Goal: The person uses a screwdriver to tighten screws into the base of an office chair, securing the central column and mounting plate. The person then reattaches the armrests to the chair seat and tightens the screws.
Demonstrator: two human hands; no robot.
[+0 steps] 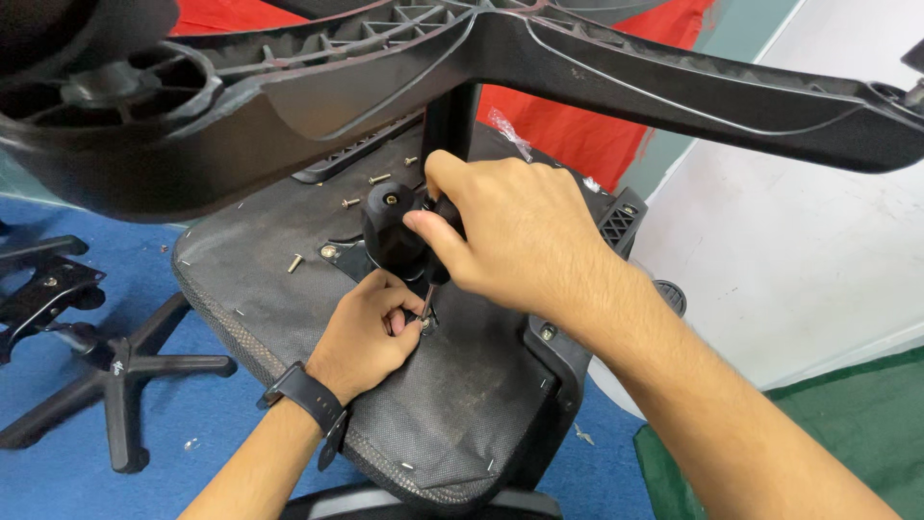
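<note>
Chair base (597,72) overhead; right hand (515,231) clenched around screwdriver (435,274), its tip at a screw (426,325) that the left hand (371,332) pinches narrowly on the seat underside (462,385)

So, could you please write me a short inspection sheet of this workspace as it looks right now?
Surface: upturned office chair seat, grey fabric underside facing up, stapled edges.
Job's things: screwdriver, tip at a screw on the seat underside; black mechanism knob beside it.
Clutter: loose screws lying on the fabric; plastic wrapper further back.
Grippers: right hand grips the screwdriver handle; left hand, wrist strap on, pinches at the screw.
Cables: nothing seen.
Surroundings: chair's star base overhead, a second base on blue floor, red cloth, green mat.
</note>
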